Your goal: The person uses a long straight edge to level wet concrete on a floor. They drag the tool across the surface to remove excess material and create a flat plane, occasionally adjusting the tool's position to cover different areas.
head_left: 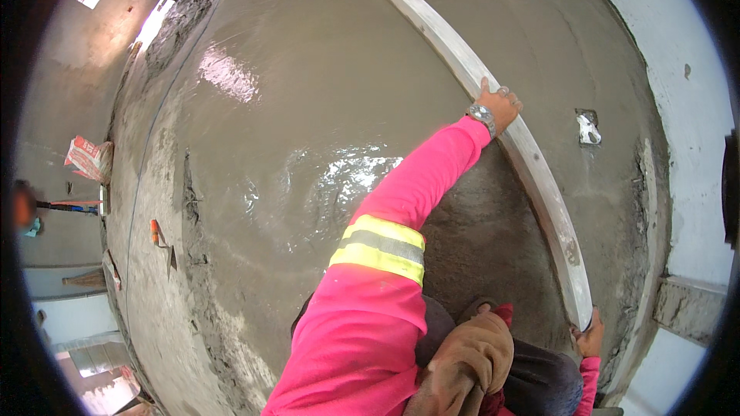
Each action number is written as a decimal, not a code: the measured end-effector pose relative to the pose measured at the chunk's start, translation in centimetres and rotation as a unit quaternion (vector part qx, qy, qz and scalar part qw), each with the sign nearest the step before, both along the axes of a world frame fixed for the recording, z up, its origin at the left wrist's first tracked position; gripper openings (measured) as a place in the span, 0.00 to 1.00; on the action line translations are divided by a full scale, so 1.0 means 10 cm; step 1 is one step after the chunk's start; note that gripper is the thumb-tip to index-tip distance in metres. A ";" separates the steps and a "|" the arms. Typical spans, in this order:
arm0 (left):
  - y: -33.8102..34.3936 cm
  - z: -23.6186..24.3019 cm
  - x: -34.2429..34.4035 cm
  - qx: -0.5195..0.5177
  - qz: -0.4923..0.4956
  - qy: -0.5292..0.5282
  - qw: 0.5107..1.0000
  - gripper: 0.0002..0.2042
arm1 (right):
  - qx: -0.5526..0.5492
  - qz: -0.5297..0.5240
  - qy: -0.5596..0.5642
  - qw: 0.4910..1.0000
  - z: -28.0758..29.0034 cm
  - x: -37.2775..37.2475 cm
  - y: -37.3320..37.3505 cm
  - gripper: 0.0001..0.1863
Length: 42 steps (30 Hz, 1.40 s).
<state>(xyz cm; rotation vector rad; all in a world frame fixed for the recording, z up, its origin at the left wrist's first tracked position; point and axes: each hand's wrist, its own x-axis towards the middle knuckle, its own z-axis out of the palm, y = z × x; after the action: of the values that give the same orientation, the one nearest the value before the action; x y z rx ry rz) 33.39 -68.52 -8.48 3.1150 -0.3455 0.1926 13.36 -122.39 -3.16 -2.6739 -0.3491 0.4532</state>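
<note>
Wet grey screed (pixel 308 131) lies under a long pale straightedge (pixel 493 112), which the left hand (pixel 499 106) grips from above near its middle, fingers curled over the far edge, while the right hand (pixel 590 333) closes on its near end. Right of the left hand a small trowel (pixel 588 129) rests on the screed; far to its left lie an orange-handled trowel (pixel 158 235) and a bag (pixel 89 159).

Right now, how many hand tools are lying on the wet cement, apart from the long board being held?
2. An orange-handled trowel lies on the rough left edge, and a small whitish trowel lies right of the long straightedge. Others may be hidden behind the person.
</note>
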 end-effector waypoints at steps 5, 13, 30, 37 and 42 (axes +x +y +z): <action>-0.25 0.09 -0.19 -0.002 -0.031 0.021 0.999 0.15 | -0.038 0.002 -0.029 0.999 -0.06 -0.16 -0.48 0.34; -0.57 0.16 -0.33 -0.009 -0.079 0.024 0.997 0.17 | -0.053 -0.077 0.015 0.996 -0.13 -0.49 -0.80 0.36; 0.00 0.12 -0.07 -0.005 -0.015 0.013 1.000 0.15 | -0.047 -0.047 0.018 0.998 -0.05 0.02 -0.17 0.33; -0.24 0.17 -0.26 -0.025 -0.032 0.047 0.998 0.16 | -0.041 0.003 -0.029 0.999 -0.16 -0.03 -0.58 0.33; -0.50 0.17 -0.37 -0.025 -0.060 0.044 0.997 0.17 | -0.057 -0.124 0.094 0.986 -0.33 -0.19 -1.13 0.33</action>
<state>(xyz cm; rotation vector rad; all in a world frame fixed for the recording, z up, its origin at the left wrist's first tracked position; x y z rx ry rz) 29.69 -73.50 -6.76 3.0281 -0.5165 0.0629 11.45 -133.67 -6.50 -2.7071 0.0672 0.6569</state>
